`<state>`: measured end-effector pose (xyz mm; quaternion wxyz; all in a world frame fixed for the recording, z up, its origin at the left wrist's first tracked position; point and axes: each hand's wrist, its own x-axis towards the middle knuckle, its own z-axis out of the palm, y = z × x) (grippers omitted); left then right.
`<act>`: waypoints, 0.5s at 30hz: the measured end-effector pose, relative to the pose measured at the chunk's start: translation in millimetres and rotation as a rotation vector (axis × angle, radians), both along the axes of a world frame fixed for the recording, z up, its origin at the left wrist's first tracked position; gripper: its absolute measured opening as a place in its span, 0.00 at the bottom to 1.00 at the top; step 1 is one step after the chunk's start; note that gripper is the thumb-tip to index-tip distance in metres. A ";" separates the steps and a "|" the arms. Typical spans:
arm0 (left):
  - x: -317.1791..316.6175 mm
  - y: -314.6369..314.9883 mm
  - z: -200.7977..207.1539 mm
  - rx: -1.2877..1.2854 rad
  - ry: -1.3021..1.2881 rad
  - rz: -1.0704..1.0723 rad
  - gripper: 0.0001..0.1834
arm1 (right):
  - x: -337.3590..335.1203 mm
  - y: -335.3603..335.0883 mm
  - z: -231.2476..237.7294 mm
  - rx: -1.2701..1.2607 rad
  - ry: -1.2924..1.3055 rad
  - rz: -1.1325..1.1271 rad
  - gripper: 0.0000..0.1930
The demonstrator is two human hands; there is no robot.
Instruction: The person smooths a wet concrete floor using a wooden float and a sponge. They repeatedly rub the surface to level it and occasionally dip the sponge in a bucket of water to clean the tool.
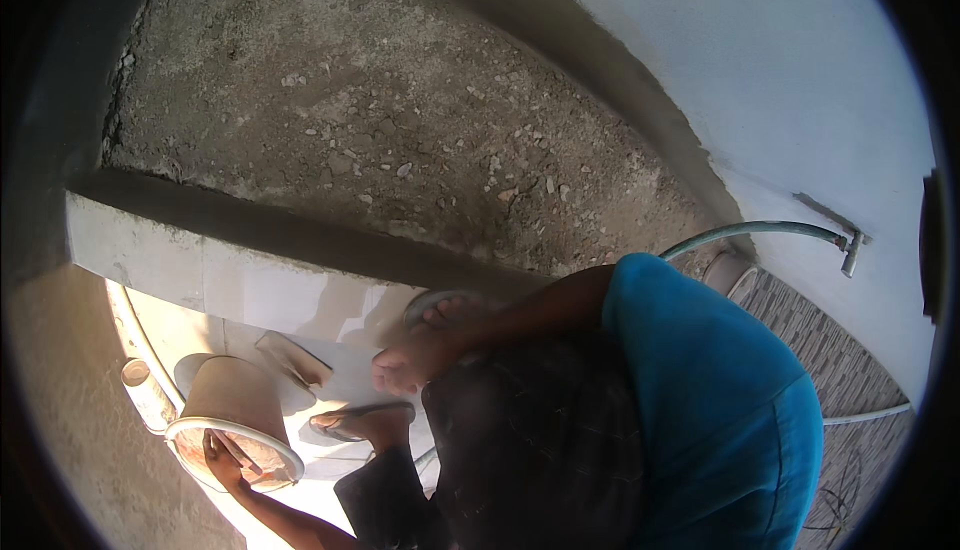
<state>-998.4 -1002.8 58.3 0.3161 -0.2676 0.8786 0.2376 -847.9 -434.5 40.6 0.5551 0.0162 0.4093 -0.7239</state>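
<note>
At the lower left, my left hand (225,462) reaches over the rim of a pale bucket (235,390) that holds a light brown material. Its fingers are curled round a narrow brownish thing inside the rim, too unclear to name. My right hand (402,365) hangs beside my knee, slightly blurred, its fingers stretched out with nothing visible in them. Just above it is my foot in a dark slipper (425,302) by the low ledge. Another slippered foot (365,425) stands on the pale floor between the bucket and my dark trousers.
A flat tool with a brown edge (295,358) lies beside the bucket. Left of it are a small pale can (147,393) and a hose (145,335). A low ledge (250,280) borders rough, stony ground (400,120). A green hose (760,230) hangs from a wall tap (852,253).
</note>
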 end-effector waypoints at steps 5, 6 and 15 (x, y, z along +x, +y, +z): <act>6.2 10.0 17.4 -0.272 -0.142 -0.315 0.28 | -21.8 19.9 34.1 0.204 0.003 0.193 0.20; 2.3 3.0 26.2 -0.303 0.025 -0.296 0.29 | -31.8 27.0 44.5 0.299 0.059 0.272 0.21; 13.2 -15.9 52.9 -0.272 0.076 -0.297 0.28 | -35.0 26.3 36.2 0.185 0.115 0.327 0.22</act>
